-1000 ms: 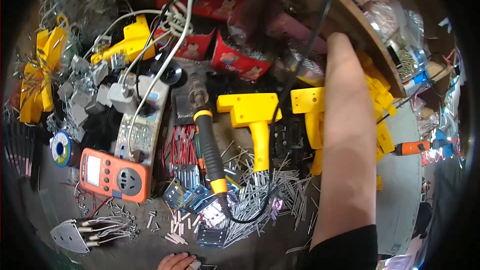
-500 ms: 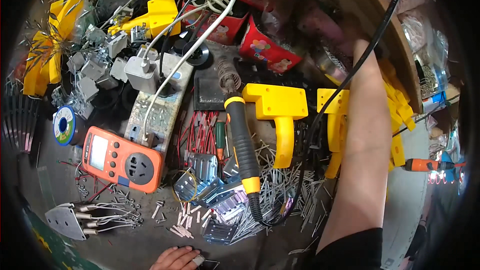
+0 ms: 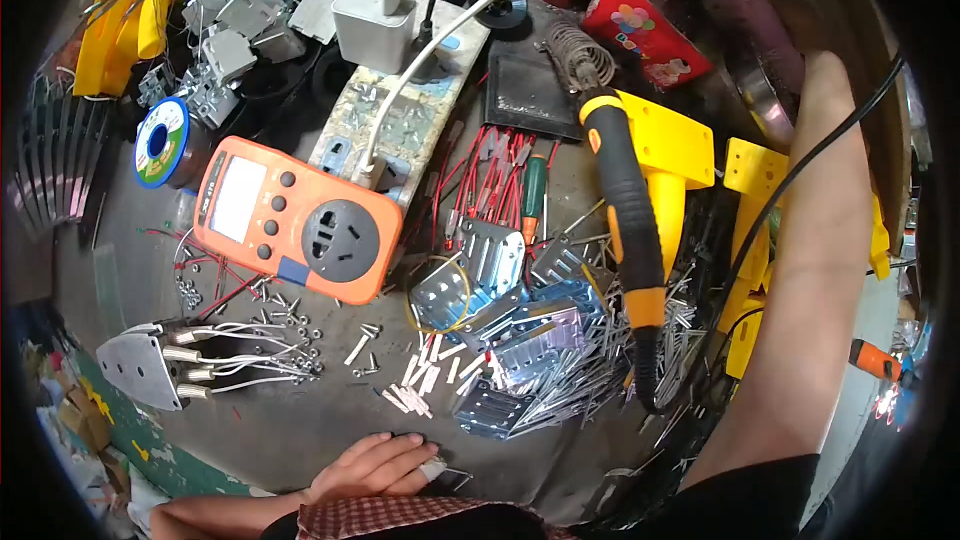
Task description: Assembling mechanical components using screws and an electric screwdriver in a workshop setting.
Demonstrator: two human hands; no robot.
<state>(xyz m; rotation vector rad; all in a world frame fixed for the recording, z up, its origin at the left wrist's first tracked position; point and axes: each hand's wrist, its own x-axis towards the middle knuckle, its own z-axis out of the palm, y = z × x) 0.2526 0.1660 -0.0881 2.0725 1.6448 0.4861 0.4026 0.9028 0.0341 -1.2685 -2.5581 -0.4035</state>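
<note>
My left hand (image 3: 382, 465) rests on the near edge of the bench, fingers lying flat, a pale wrap round one finger. Beside its fingertips lies a small thin metal piece (image 3: 455, 480). My right forearm (image 3: 815, 240) stretches to the far right, past yellow plastic housings (image 3: 755, 170); the hand itself is lost in the dark near a round metal-rimmed container (image 3: 765, 105). Between the arms lie a soldering iron (image 3: 625, 190) with its tip end in a coil holder (image 3: 580, 55), slotted metal plates (image 3: 540, 345), thin metal rods (image 3: 590, 390) and short pale tubes (image 3: 420, 380).
An orange meter with a socket (image 3: 300, 220) lies at left, near a solder spool (image 3: 160, 143) and a power strip (image 3: 360, 130) bearing a white adapter (image 3: 372, 25). A metal plate with white wires (image 3: 145, 368) lies nearer. Black cable (image 3: 790, 190) crosses my right forearm. Red boxes (image 3: 640, 25) stand behind.
The view has shifted, so the bench things sit farther right and higher. More of my left hand and forearm shows. My right arm still reaches to the far right.
</note>
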